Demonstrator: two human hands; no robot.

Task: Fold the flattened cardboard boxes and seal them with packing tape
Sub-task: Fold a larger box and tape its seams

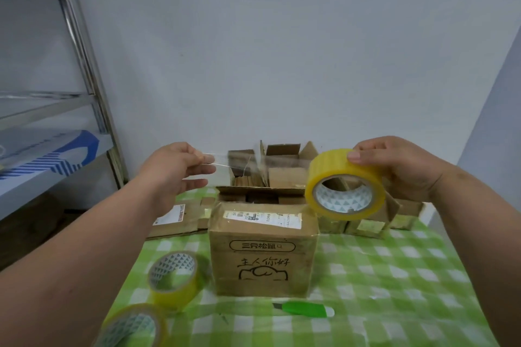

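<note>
**A:** Green-and-white checked cloth covers the counter (pixel 394 276), with a pale wall behind and a metal shelf rack (pixel 70 65) at the far left. Where is the tape?

**B:** The yellow tape roll (pixel 345 186) hangs in the air at the right, above the folded cardboard box (pixel 263 251) that stands mid-counter. The right hand (pixel 400 166) grips the roll, thumb on the outer face, fingers (pixel 406 189) curled behind it. The left hand (pixel 172 166) pinches the free end of the clear tape strip (pixel 239 163) between thumb and forefinger, the other fingers loosely spread.

**A:** How will that strip behave?

**B:** I'd judge it light, thin and limp, sticky on one side, likely to fold onto itself if it goes slack. Holding it only at the very end and keeping it taut seems wise. The roll is stiff and easy to grip across its width.

**A:** And the box?

**B:** Light, I think, with slightly soft, worn walls; pressing on the top flaps near the seam should steady it. Two spare tape rolls (pixel 174 276) lie near left, a green utility knife (pixel 304 309) sits just in front of the box, and more cardboard boxes (pixel 282 175) crowd the far side.
</note>
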